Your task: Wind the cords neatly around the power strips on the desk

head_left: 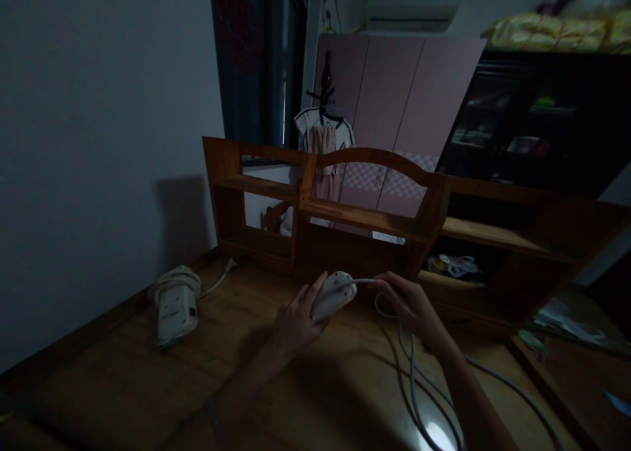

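Note:
My left hand [294,319] is closed around a white power strip [334,294], holding it just above the wooden desk [197,372]. My right hand [409,303] pinches the strip's white cable [414,372] right where it leaves the strip. The cable loops down across the desk toward the near edge. The room is dim.
A second white power strip [176,303] with its cord wound around it lies at the left by the wall. A wooden shelf unit [365,208] stands along the desk's back. Papers [566,319] lie at the right. Behind are pink wardrobe doors, a dark cabinet and hanging clothes.

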Tool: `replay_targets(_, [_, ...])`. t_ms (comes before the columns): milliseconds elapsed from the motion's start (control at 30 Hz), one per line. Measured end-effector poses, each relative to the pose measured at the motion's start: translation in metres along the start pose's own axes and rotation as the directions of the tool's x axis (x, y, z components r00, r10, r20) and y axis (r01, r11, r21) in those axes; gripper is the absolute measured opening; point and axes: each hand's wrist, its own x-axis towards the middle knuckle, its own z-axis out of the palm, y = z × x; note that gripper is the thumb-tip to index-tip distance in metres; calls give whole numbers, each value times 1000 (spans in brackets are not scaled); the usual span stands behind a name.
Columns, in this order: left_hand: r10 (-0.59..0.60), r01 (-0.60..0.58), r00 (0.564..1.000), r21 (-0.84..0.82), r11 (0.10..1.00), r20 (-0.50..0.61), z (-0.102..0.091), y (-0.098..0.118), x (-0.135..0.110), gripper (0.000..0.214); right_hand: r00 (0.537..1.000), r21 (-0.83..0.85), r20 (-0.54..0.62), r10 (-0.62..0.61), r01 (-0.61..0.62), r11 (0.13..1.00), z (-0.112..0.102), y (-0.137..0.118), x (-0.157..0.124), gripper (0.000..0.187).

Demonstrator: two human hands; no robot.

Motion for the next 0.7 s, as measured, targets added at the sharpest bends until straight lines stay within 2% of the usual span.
replay_targets(233, [129, -131, 986, 14, 991, 101, 3, 4, -8, 88, 998, 10, -61, 16, -16, 1000, -7, 8, 0, 26])
replay_targets(300, [128, -128, 988, 3, 992, 84, 4, 5, -10, 88, 999, 37, -25, 25, -24, 999, -12, 8, 0, 26])
replay_targets(433, [133, -132, 991, -111, 985, 0, 6, 5, -13, 87, 991, 92, 127, 51, -63, 994, -11, 7, 1, 27])
replay_targets(500, [118, -126, 992, -197, 972, -50, 7, 7, -14, 88, 987, 116, 150, 60, -77, 990, 0, 9, 3, 29])
replay_targets(567, [59, -84, 993, -281, 956, -98, 7, 10, -15, 88, 993, 89, 108, 43, -53, 995, 20, 12, 4, 30])
replay_targets(700, [-129, 12, 958, -415, 910, -256, 2, 15, -9, 76, 1000, -219, 21, -14, 19, 975, 73, 20, 0, 28])
